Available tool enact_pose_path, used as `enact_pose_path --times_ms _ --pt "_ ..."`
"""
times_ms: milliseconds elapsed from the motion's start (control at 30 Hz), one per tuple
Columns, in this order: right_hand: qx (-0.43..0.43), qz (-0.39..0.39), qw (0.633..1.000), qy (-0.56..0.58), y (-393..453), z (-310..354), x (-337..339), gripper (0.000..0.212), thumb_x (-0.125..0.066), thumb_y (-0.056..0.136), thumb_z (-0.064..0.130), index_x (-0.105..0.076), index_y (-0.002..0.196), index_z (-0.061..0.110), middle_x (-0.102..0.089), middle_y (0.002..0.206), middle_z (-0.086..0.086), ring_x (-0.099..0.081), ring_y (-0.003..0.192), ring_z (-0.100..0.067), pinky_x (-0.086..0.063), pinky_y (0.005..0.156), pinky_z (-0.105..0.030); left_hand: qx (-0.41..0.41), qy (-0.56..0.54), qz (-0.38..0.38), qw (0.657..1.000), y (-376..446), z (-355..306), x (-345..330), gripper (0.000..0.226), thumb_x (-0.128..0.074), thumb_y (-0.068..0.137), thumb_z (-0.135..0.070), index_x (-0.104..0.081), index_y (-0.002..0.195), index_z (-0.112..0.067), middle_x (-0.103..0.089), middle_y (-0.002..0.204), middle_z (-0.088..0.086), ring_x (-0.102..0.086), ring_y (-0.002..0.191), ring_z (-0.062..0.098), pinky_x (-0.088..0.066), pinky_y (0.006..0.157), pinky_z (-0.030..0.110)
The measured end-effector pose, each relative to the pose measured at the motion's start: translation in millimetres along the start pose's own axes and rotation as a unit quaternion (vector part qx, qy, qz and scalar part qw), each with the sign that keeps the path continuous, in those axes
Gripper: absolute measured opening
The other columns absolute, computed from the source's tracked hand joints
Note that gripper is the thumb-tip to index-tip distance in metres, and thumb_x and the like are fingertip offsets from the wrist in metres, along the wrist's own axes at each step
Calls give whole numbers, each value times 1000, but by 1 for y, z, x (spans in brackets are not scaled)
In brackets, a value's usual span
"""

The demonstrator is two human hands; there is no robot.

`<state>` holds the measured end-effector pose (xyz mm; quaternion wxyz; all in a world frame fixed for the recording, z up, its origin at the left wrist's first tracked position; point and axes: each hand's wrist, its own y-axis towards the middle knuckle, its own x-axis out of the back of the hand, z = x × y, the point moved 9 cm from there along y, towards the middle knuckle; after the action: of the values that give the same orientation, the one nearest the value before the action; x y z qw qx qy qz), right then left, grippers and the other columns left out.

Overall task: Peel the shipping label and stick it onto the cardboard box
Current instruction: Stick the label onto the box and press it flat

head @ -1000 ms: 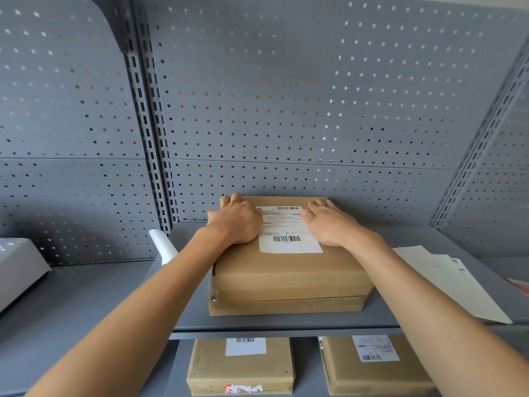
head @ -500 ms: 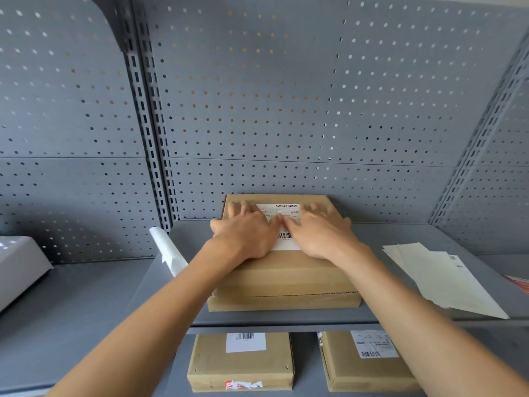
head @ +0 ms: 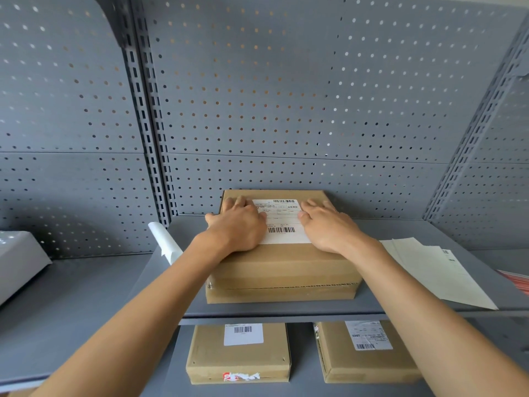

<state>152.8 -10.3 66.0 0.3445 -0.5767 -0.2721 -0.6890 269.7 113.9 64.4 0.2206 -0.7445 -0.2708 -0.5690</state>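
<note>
A brown cardboard box (head: 282, 270) lies flat on a grey shelf (head: 272, 310). A white shipping label (head: 282, 222) with two barcodes lies flat on the box top. My left hand (head: 239, 226) rests palm down on the label's left edge, fingers spread. My right hand (head: 326, 226) presses palm down on the label's right edge. Both hands lie flat and hold nothing. The label's outer edges are hidden under the palms.
A curled white backing sheet (head: 164, 243) sticks up left of the box. Cream paper sheets (head: 435, 270) lie to the right on the shelf. Two labelled boxes (head: 239, 353) (head: 369, 351) sit on the shelf below. A white object (head: 17, 265) is at far left. Perforated grey panels stand behind.
Half a second ago both hands met over the label's middle; now they have slid apart to its left and right edges, uncovering the barcodes.
</note>
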Motion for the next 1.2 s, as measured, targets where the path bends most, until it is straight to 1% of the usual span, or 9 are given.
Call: enact_pose_path --times_ms 233,333,433,567,867,967,1000,1100,1200 --pt "9 -29 999 38 -8 -3 10 48 -24 109 27 -29 155 12 -16 167 -2 -7 154 -25 -12 124 -49 -24 -27 -19 999 -5 12 7 35 -27 107 -34 -52 115 -10 -50 136 5 -35 139 25 -37 106 62" --pt "-26 -18 999 20 -18 0 9 58 -19 107 45 -36 152 13 -24 164 -7 -14 151 -31 -12 121 -58 -2 -39 -26 999 -13 9 10 54 -25 104 -52 -56 115 -10 -52 136 7 -36 142 29 -38 106 61" --pt "-56 -4 998 -17 -24 11 3 80 -12 96 68 -44 147 15 -35 156 -8 -23 145 -34 -21 113 -65 8 -35 -17 999 -21 -4 4 80 -18 94 -71 -53 142 -18 -48 145 4 -31 144 25 -39 105 58" --pt "-47 -18 997 -54 -24 16 -2 80 -13 96 66 -33 152 13 -34 156 -5 -22 145 -35 -22 113 -64 6 -2 -23 1000 -22 -9 -1 77 -22 100 -63 -37 151 -7 -37 155 4 -20 149 23 -38 105 57" --pt "-3 19 1000 -8 -32 0 2 57 -15 108 41 -13 159 17 -6 168 5 -2 154 -20 -15 123 -46 -40 -29 0 999 -20 2 -2 63 -22 101 -51 -39 146 -10 -39 153 4 -23 146 22 -34 110 61" --pt "10 17 1000 21 -34 -6 3 54 -18 109 36 -14 159 17 -5 168 6 -1 154 -16 -11 124 -42 -62 -47 -11 997 -20 9 2 80 -11 84 -63 -47 136 -14 -47 139 2 -32 138 22 -36 109 60" --pt "13 11 999 31 -35 -6 4 53 -19 109 35 -16 159 17 -7 168 6 -2 154 -15 -11 125 -42 -64 -55 -11 996 -19 12 1 77 -10 82 -63 -50 127 -15 -48 128 0 -35 133 23 -36 109 58" --pt "17 -17 999 32 -41 -4 11 51 -21 109 31 -20 158 15 -12 167 2 -8 154 -18 -12 124 -45 -60 -83 -11 995 -19 20 -1 33 -22 96 -49 -46 89 -27 -41 100 -6 -40 121 24 -37 107 57" --pt "7 -38 999 21 -49 2 18 56 -22 108 42 -24 157 16 -18 166 -1 -16 153 -22 -13 123 -50 -41 -96 -34 994 -31 18 9 41 -27 101 -55 -39 75 -26 -43 91 -10 -45 122 27 -39 104 58"
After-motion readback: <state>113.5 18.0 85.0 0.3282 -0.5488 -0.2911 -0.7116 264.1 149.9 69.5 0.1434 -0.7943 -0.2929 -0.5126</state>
